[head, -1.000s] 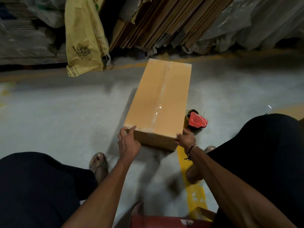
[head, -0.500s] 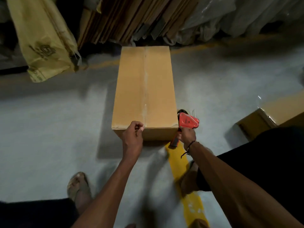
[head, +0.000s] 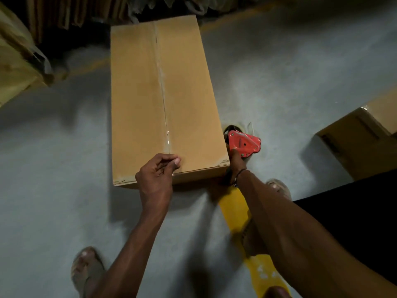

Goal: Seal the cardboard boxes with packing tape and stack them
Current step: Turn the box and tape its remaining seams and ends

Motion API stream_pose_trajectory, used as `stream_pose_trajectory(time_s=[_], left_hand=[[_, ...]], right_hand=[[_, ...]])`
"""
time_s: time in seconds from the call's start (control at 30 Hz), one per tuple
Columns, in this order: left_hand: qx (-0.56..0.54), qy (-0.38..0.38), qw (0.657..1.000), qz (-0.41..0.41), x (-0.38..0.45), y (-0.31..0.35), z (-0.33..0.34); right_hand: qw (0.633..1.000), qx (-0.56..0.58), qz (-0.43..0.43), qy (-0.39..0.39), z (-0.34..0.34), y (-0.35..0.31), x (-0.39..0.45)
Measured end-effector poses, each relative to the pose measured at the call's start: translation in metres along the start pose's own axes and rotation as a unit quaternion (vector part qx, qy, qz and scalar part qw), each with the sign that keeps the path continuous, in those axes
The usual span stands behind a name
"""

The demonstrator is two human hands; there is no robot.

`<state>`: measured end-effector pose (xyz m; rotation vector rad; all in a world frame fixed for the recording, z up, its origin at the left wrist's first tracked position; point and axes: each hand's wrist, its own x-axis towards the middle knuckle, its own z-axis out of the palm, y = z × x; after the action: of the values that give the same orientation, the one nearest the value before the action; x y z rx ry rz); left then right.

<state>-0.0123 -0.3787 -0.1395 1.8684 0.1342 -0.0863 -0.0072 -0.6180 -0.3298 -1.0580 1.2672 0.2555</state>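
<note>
Now the left hand (head: 158, 176) rests on the near end of the long cardboard box (head: 163, 100), which lies on the grey floor (head: 53, 168). Its fingers are curled together and the thumb meets them, just at the near end of the tape line (head: 162, 82) that runs along the middle seam of the box top. I cannot tell if they pinch a loose tape end or only press it. In my judgement the step in hand is to finish this seam: the tape end should be rubbed flat over the near edge and down the front face, so that it does not lift later.

To the right, the right hand (head: 235, 162) is just beside the near right corner of the box. Its fingers are closed around the handle of the red tape dispenser (head: 243, 144), which sits low next to the box side. For a good next strip, I think the dispenser must come up over the box without catching this corner.

The box flaps are closed, so what is inside is hidden. Far right, well apart, another closed cardboard box (head: 354, 140) stands, partly out of view; its contents also cannot be seen. Stacking is not yet done.
</note>
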Motion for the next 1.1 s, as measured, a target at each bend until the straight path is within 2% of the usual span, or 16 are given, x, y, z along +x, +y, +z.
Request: stream_pose_trajectory(time_s=[0.17,0.27,0.37,0.5,0.57,0.63,0.77,0.83,0.93,1.03,1.1], left_hand=[[0.019,-0.023,0.999,-0.026,0.004,0.003,-0.003],[0.058,-0.057,0.996,-0.044,0.01,0.012,-0.009],[0.124,-0.116,0.984,-0.055,0.016,0.028,-0.018],[0.183,-0.181,0.965,-0.048,0.014,0.061,-0.041],[0.203,-0.195,0.959,-0.039,0.009,0.079,-0.058],[0.228,-0.196,0.953,-0.032,0.002,0.1,-0.076],[0.261,-0.19,0.946,-0.012,-0.013,0.138,-0.11],[0.26,-0.185,0.948,-0.009,-0.027,0.151,-0.126],[0.204,-0.169,0.963,-0.038,-0.05,0.162,-0.142],[0.116,-0.153,0.977,-0.086,-0.066,0.176,-0.147],[0.044,-0.143,0.979,-0.135,-0.075,0.185,-0.152]], right_hand=[[0.995,0.021,0.016,0.095,0.001,0.005,0.047],[0.992,-0.011,-0.031,0.12,0.004,-0.04,-0.032],[0.992,0.009,-0.031,0.122,-0.011,-0.064,-0.045],[0.995,0.063,-0.057,0.056,-0.03,-0.092,-0.1],[0.993,0.101,-0.03,0.051,-0.039,-0.104,-0.13],[0.994,0.104,-0.042,0.015,-0.046,-0.118,-0.158],[0.989,0.017,-0.088,-0.121,-0.049,-0.146,-0.23],[0.977,-0.047,-0.127,-0.163,-0.048,-0.154,-0.27],[0.939,-0.136,-0.231,-0.216,-0.045,-0.154,-0.326],[0.912,-0.19,-0.231,-0.279,-0.04,-0.152,-0.369],[0.895,-0.239,-0.239,-0.289,-0.039,-0.143,-0.392]])
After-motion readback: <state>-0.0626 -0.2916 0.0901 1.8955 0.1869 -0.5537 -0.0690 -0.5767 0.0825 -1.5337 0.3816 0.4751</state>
